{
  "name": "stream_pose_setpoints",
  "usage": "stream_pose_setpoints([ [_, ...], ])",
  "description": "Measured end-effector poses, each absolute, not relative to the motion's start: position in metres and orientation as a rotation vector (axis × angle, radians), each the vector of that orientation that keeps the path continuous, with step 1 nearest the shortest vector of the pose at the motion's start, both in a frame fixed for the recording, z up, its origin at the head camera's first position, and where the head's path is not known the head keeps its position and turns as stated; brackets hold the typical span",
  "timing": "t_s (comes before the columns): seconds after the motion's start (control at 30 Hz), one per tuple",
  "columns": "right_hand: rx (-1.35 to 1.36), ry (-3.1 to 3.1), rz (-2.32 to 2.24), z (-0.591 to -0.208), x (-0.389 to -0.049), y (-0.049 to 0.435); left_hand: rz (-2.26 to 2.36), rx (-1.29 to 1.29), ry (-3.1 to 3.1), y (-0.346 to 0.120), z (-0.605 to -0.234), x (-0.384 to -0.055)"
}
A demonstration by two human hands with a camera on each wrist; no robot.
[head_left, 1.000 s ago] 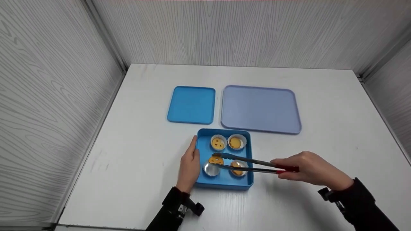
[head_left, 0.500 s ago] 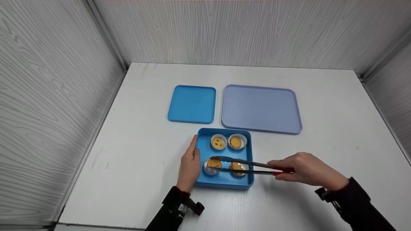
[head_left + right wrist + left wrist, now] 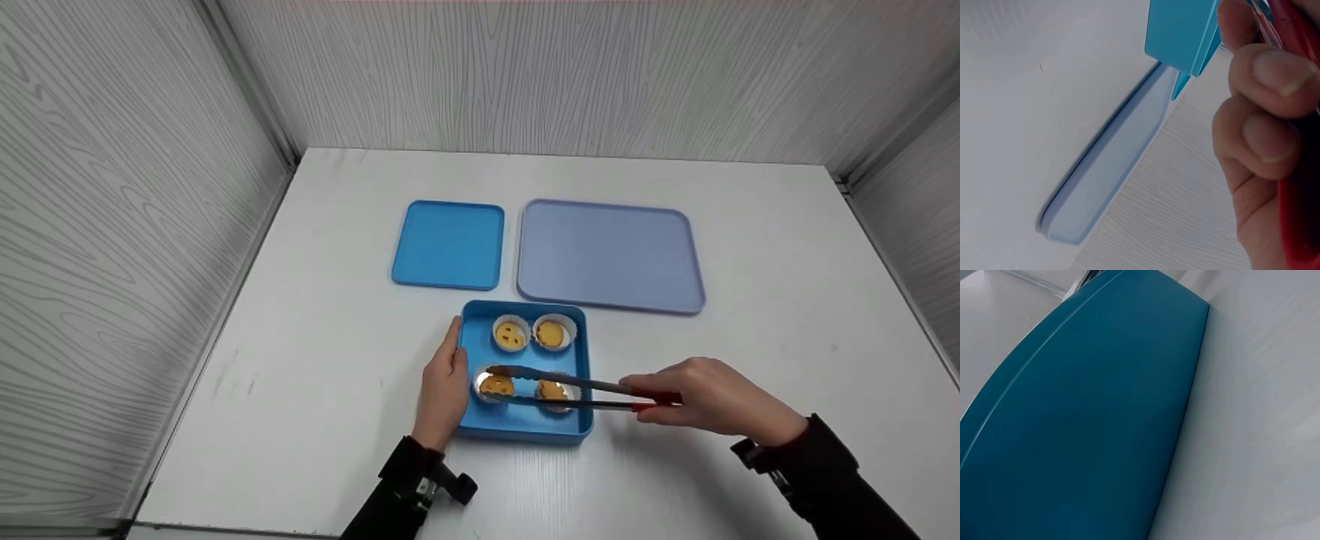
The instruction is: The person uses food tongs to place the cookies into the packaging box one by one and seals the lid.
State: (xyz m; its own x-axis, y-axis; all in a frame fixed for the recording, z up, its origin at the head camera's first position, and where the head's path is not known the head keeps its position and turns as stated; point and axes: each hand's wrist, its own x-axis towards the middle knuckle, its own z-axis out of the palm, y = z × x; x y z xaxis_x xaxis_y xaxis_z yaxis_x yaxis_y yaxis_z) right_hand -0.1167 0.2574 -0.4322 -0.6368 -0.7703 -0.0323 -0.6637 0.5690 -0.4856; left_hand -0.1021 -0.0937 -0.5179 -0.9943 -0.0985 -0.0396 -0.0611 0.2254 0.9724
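Note:
My right hand (image 3: 705,394) grips a pair of tongs by its red handles (image 3: 1297,225), fingers curled round them in the right wrist view. The dark tongs (image 3: 585,382) reach left over a blue box (image 3: 525,433). Their tips lie at a yellow cookie (image 3: 496,385) in the near left cup; whether they still pinch it I cannot tell. Three other paper cups hold cookies, such as the far left cookie (image 3: 511,336) and the far right cookie (image 3: 550,334). My left hand (image 3: 444,386) rests with straight fingers along the box's left wall, which fills much of the left wrist view.
Behind the box lie a flat blue tray or lid (image 3: 448,245) and, to its right, a larger lavender tray (image 3: 611,255). All stand on a white table (image 3: 315,337) with pale wood-grain walls at the back and sides.
The tongs have moved left and slightly down with the cookie, from the cup's upper right edge into the near left cup. My left hand and the box have stayed in place.

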Motion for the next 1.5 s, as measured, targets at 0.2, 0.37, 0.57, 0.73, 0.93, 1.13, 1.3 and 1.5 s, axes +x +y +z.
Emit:
stream_pose_setpoints([
  [0.2, -1.158, 2.549, -0.662, -0.432, -0.117, 0.255, -1.924, 0.15, -2.439, -0.094, -0.519, -0.101],
  [0.37, -1.17, 2.562, -0.682, -0.431, -0.116, 0.257, -1.939, 0.164, -2.446, -0.095, -0.52, -0.1],
  [0.57, -1.167, 2.561, -0.668, -0.432, -0.116, 0.258, -1.942, 0.158, -2.442, -0.095, -0.52, -0.1],
  [0.73, -1.195, 2.555, -0.675, -0.432, -0.116, 0.26, -1.938, 0.154, -2.442, -0.095, -0.519, -0.1],
  [0.93, -1.345, 2.593, -0.664, -0.432, -0.114, 0.265, -1.942, 0.147, -2.429, -0.096, -0.519, -0.1],
  [1.13, -1.553, 2.667, -0.602, -0.431, -0.113, 0.263, -1.952, 0.143, -2.42, -0.097, -0.521, -0.1],
  [1.3, -1.629, 2.731, -0.553, -0.429, -0.111, 0.261, -1.97, 0.147, -2.42, -0.096, -0.52, -0.099],
  [1.5, -1.691, 2.781, -0.565, -0.429, -0.111, 0.261, -1.956, 0.148, -2.43, -0.096, -0.52, -0.1],
])
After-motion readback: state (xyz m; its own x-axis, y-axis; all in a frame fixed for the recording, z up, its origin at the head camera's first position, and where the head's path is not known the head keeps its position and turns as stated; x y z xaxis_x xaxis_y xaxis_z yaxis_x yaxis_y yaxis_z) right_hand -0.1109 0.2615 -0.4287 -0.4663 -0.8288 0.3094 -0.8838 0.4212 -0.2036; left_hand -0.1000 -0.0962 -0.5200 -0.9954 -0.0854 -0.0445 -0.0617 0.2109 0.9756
